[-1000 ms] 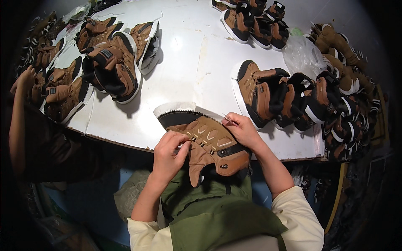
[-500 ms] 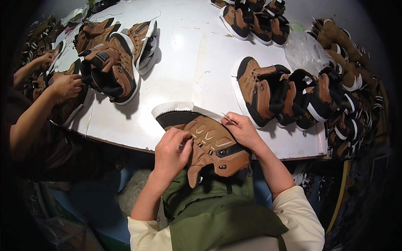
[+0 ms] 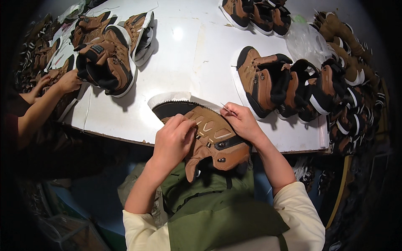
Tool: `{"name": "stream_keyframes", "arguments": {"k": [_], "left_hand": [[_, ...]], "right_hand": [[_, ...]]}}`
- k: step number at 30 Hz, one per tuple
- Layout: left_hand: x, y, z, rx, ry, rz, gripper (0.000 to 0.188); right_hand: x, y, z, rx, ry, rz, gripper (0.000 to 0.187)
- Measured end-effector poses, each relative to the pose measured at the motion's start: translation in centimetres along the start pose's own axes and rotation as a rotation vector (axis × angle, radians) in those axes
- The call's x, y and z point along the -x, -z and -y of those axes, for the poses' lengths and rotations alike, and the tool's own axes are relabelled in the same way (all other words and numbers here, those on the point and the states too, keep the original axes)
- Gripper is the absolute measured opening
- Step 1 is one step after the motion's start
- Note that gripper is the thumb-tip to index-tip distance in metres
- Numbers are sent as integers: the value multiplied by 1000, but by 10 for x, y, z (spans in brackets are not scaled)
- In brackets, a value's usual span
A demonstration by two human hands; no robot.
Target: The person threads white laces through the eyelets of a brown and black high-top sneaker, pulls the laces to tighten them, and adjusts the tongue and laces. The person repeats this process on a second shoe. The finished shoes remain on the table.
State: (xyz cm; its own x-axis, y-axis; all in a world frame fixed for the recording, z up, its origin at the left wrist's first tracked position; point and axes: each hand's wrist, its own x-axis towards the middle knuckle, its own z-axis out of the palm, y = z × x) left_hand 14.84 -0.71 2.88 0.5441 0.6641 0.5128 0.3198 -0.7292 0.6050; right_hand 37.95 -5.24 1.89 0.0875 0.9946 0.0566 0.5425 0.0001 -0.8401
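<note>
A brown and black shoe (image 3: 208,119) with a white sole edge and stitching along its rim lies on its side across my lap and the table's near edge. My left hand (image 3: 176,131) is closed in a pinch over its lace opening, by the small lace loops. Whether a thread is between those fingertips is too small to see. My right hand (image 3: 242,121) is closed at the sole edge, on the far right side of the shoe. From its fingers sticks a thin needle-like tool (image 3: 225,108), pointing up and left.
Similar shoes (image 3: 264,79) stand in a row at the right of the white table (image 3: 176,62). More shoes (image 3: 111,58) stand at the left, beside a co-worker's hand (image 3: 69,81). A clear plastic bag (image 3: 307,44) and a heap of shoes (image 3: 349,96) are at the right.
My left hand's fingers have bunched closer together over the lace opening. The whole view has shifted slightly. At the left, the co-worker's hands have moved nearer each other.
</note>
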Motion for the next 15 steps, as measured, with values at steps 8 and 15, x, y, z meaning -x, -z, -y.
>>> {"name": "stream_keyframes", "arguments": {"k": [8, 15], "left_hand": [[-12, 1, -4, -256, -131, 196, 12], [-22, 0, -8, -430, -162, 319, 5]], "right_hand": [[-1, -1, -2, -39, 10, 1, 28], [-1, -1, 0, -19, 7, 6, 23]]}}
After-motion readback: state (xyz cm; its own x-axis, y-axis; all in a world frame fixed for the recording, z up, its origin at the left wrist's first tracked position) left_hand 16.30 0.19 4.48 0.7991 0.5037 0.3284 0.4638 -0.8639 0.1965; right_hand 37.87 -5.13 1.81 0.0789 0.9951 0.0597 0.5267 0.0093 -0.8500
